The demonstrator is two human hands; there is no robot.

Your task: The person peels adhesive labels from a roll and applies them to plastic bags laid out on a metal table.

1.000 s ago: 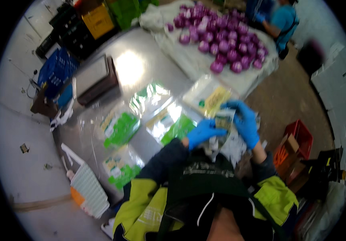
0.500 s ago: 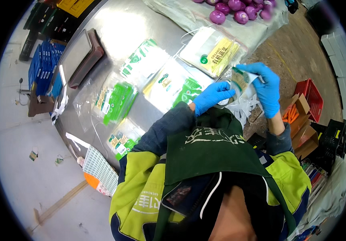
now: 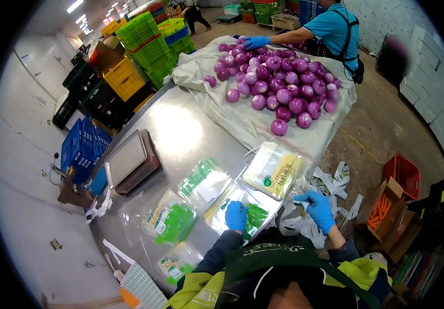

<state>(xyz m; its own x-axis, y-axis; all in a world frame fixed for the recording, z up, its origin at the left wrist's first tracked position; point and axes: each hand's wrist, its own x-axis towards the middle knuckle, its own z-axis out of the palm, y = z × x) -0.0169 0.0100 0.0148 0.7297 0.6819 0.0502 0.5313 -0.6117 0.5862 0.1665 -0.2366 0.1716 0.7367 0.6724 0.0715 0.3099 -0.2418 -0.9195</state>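
My left hand [image 3: 236,216], in a blue glove, rests on a stack of printed clear plastic bags [image 3: 258,220]. Its fingers curl downward, and whatever is in them is hidden. Off the table's right edge, my right hand [image 3: 320,211], also blue-gloved, pinches a small printed label [image 3: 301,204], mostly covered by the fingers. Near both hands lies a pile of clear bags with a yellow band [image 3: 284,175]. More green-printed bags [image 3: 170,224] lie left of my left hand, with another bundle [image 3: 204,183] beyond it.
Purple onions [image 3: 278,87] cover a pale cloth [image 3: 201,77] at the far end, where a blue-gloved co-worker [image 3: 330,31] reaches in. A scale [image 3: 129,159] stands on the left. White paper strips [image 3: 330,180] hang at right, near a carton of carrots [image 3: 380,208] and a red crate [image 3: 402,175].
The view has tilted up, bringing the whole onion pile and the co-worker into sight. My hands have drawn apart: the left is over the bag stack, the right keeps the label.
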